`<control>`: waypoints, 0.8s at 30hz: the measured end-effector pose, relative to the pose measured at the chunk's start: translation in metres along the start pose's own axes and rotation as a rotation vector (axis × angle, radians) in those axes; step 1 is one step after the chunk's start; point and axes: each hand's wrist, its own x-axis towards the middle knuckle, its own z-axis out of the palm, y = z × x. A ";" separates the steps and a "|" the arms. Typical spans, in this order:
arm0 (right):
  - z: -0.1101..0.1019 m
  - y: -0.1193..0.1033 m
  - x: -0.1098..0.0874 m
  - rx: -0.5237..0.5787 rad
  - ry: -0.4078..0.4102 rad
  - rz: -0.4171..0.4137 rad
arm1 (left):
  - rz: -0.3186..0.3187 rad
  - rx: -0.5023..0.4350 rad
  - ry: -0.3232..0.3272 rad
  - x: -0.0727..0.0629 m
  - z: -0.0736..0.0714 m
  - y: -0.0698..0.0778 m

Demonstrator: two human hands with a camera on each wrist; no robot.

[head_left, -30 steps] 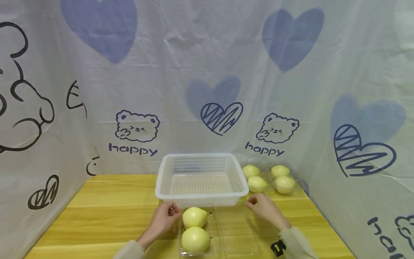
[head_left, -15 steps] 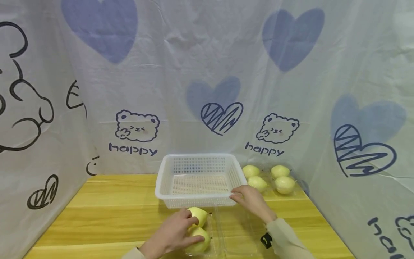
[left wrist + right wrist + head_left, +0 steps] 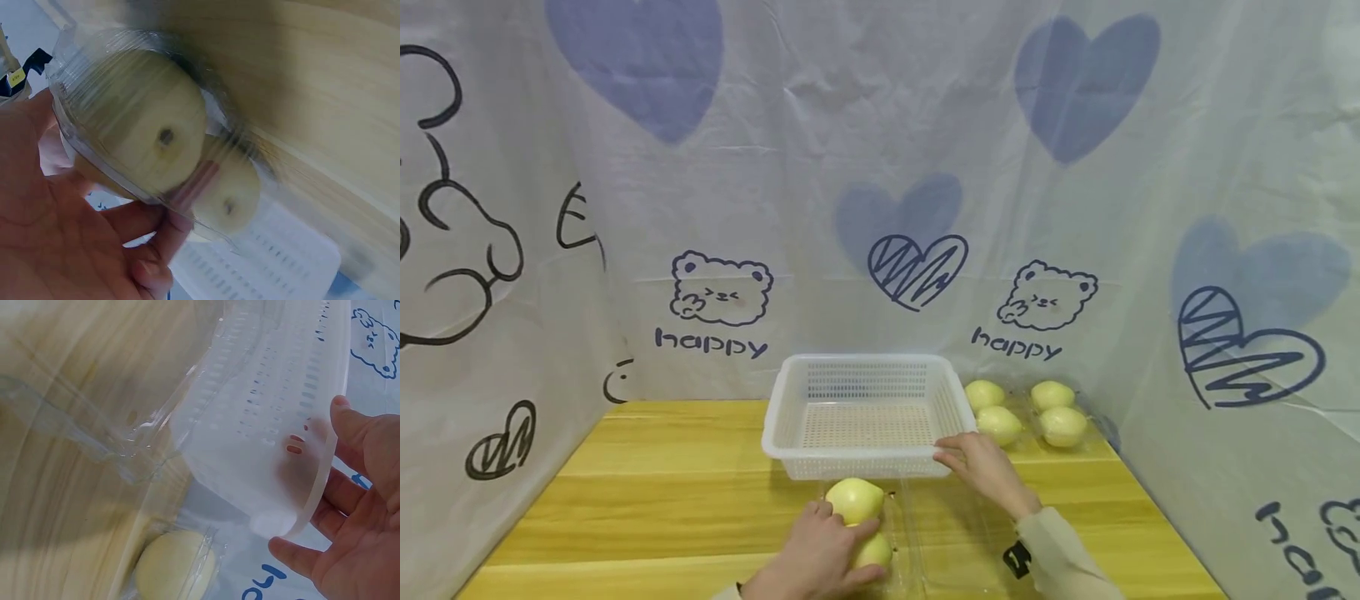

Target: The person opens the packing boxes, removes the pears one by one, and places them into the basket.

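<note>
Two yellow pears stand one behind the other in a clear plastic box (image 3: 106, 165), whose lid lies folded out to the right. My left hand (image 3: 816, 546) curls round the near pear (image 3: 140, 119), with a finger reaching between it and the far pear (image 3: 855, 498). That finger shows through the box wall in the left wrist view. My right hand (image 3: 981, 468) holds the front right corner of the white plastic basket (image 3: 865, 454). In the right wrist view the thumb lies over the rim outside, and reddish finger shapes show through the basket wall.
Behind the right hand stand more pears (image 3: 1063, 427) in clear boxes at the table's back right. The basket sits at the back middle of the wooden table (image 3: 662, 483), close to a white printed curtain (image 3: 820, 292).
My left hand has gone from the box's left edge over to the near pear and curled round it. The right hand has moved left onto the basket's corner and stayed there.
</note>
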 end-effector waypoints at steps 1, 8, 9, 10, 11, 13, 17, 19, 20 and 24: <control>0.000 0.000 0.000 0.007 0.001 -0.004 | -0.022 -0.008 -0.029 0.000 0.000 0.002; 0.001 0.000 -0.002 0.017 0.037 -0.023 | -0.126 -0.094 -0.051 0.003 0.003 0.007; 0.002 0.000 -0.002 0.022 0.043 -0.027 | -0.134 -0.110 -0.043 0.003 0.004 0.007; 0.002 0.000 -0.002 0.024 0.047 -0.033 | -0.142 -0.129 -0.040 0.004 0.005 0.007; 0.002 0.000 -0.001 0.022 0.047 -0.040 | -0.151 -0.146 -0.040 0.004 0.005 0.007; 0.003 0.000 0.000 0.017 0.047 -0.050 | -0.165 -0.181 -0.035 0.004 0.008 0.007; 0.005 0.001 0.001 0.021 0.038 -0.050 | -0.195 -0.259 -0.014 0.004 0.012 0.005; 0.005 0.001 0.001 0.023 0.039 -0.044 | -0.207 -0.289 0.006 0.005 0.012 0.003; 0.005 0.001 0.001 0.020 0.042 -0.042 | -0.218 -0.311 0.021 0.005 0.012 0.002; 0.004 0.002 0.000 -0.004 0.058 -0.028 | -0.263 -0.411 0.080 0.008 0.007 -0.002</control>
